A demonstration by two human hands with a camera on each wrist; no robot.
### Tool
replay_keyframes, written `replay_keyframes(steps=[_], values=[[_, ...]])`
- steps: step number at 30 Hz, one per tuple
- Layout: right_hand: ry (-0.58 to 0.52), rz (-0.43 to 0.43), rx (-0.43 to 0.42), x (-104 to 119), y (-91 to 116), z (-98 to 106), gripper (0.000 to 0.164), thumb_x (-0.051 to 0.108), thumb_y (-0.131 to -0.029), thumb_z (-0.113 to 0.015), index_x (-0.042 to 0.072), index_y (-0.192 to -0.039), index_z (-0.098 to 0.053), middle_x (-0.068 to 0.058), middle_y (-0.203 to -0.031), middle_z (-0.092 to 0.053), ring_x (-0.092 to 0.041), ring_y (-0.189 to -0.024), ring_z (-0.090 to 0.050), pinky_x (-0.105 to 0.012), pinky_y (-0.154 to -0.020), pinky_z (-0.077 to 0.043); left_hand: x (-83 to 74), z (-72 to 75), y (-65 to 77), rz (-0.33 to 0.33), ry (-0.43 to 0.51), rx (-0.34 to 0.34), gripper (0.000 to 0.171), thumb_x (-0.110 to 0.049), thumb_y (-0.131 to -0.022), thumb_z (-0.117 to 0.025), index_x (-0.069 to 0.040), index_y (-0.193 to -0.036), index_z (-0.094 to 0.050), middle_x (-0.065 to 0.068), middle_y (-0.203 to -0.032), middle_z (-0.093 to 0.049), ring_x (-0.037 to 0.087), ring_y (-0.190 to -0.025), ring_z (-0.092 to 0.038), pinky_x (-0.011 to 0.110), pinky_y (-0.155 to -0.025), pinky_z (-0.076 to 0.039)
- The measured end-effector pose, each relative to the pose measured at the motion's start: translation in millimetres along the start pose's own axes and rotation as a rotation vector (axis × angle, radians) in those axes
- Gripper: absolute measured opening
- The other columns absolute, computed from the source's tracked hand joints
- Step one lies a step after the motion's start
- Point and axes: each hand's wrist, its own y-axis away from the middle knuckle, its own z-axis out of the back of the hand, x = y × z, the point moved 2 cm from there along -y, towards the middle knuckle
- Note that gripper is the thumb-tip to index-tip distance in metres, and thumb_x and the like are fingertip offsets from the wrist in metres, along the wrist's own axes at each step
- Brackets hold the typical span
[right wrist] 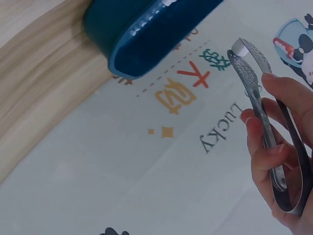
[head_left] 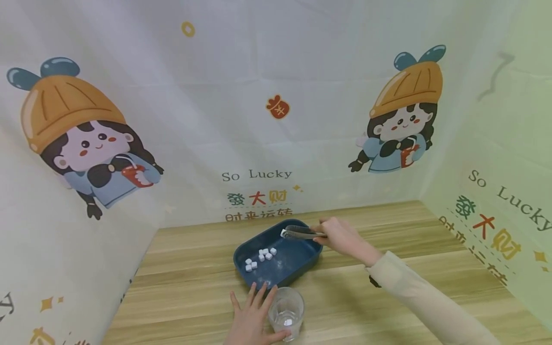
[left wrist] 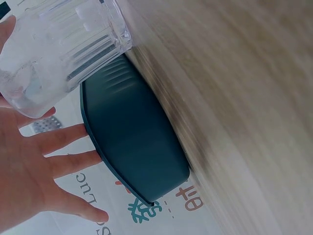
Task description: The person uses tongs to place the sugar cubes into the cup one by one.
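My right hand point(head_left: 342, 237) grips metal tongs point(right wrist: 259, 105) over the far right part of a dark blue tray point(head_left: 291, 270). A small white cube point(right wrist: 240, 48) is pinched between the perforated tips. Several more white cubes point(head_left: 265, 254) lie on the tray floor, toward its left side. My left hand point(head_left: 250, 321) has its fingers spread, with fingertips at the tray's near rim and the thumb beside a clear glass point(head_left: 297, 302). Low inside the glass shows a white cube point(head_left: 288, 322).
Tray and glass stand on a wood-grain table point(head_left: 181, 287), the glass just in front of the tray's near side. A printed cloth point(head_left: 194, 120) hangs behind and along both sides of the table.
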Motion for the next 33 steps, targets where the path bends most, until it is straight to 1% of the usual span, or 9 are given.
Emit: replay_keyframes(steps=[6,11,15,20,25,30,33], values=[[0.043,0.045,-0.057,4,7,12,0.027,0.024,-0.078,-0.068,0.011,-0.102,-0.069,0.003,-0.061,-0.047,-0.001,-0.044,-0.031,-0.014,-0.040,-0.020,-1.0,0.8,-0.2,0.007,0.004,0.013,0.094,-0.073,-0.064,-0.054,-0.018,-0.138,-0.034,0.014,-0.137,-0.041,0.041,-0.127,-0.033,0.077,-0.086,-0.013],[0.046,0.075,-0.111,7,14,21,0.027,0.024,-0.077,-0.069,0.013,-0.101,-0.070,0.006,-0.059,-0.042,0.000,-0.045,-0.027,-0.013,-0.040,-0.018,-1.1,1.1,-0.6,0.009,0.002,0.011,0.094,-0.073,-0.064,-0.055,-0.018,-0.138,-0.034,0.014,-0.137,-0.041,0.042,-0.127,-0.033,0.077,-0.086,-0.014],[0.022,0.078,-0.137,7,20,28,0.027,0.023,-0.076,-0.070,0.013,-0.102,-0.069,0.006,-0.060,-0.041,0.001,-0.047,-0.026,-0.012,-0.041,-0.020,-1.4,1.5,-0.4,0.008,0.004,0.014,0.094,-0.073,-0.064,-0.054,-0.018,-0.138,-0.034,0.014,-0.138,-0.041,0.041,-0.127,-0.033,0.077,-0.086,-0.014],[0.026,0.101,-0.180,9,29,36,0.027,0.020,-0.073,-0.072,0.013,-0.099,-0.070,0.006,-0.060,-0.044,0.002,-0.048,-0.028,-0.011,-0.042,-0.021,-1.5,1.7,-0.1,0.009,0.004,0.018,0.094,-0.073,-0.064,-0.054,-0.018,-0.138,-0.034,0.014,-0.138,-0.041,0.041,-0.128,-0.033,0.077,-0.087,-0.014],[0.010,0.153,-0.231,11,40,44,0.028,0.016,-0.070,-0.074,0.012,-0.097,-0.071,0.006,-0.061,-0.047,0.004,-0.047,-0.029,-0.009,-0.042,-0.022,-1.6,0.9,-0.2,0.006,-0.006,0.010,0.093,-0.074,-0.064,-0.054,-0.018,-0.137,-0.035,0.013,-0.137,-0.042,0.040,-0.127,-0.034,0.077,-0.086,-0.014],[0.026,0.219,-0.301,18,50,54,0.029,0.015,-0.066,-0.076,0.012,-0.095,-0.072,0.007,-0.060,-0.044,0.004,-0.049,-0.028,-0.008,-0.043,-0.021,-1.0,0.2,-0.4,0.007,0.000,0.004,0.093,-0.074,-0.064,-0.054,-0.018,-0.136,-0.036,0.013,-0.137,-0.041,0.041,-0.127,-0.034,0.077,-0.086,-0.015],[0.043,0.238,-0.323,22,55,58,0.030,0.015,-0.064,-0.078,0.013,-0.094,-0.072,0.008,-0.060,-0.042,0.004,-0.050,-0.028,-0.007,-0.043,-0.021,-1.1,0.3,-0.7,0.005,0.005,0.005,0.093,-0.073,-0.064,-0.054,-0.018,-0.136,-0.036,0.013,-0.137,-0.041,0.041,-0.127,-0.034,0.077,-0.086,-0.015]])
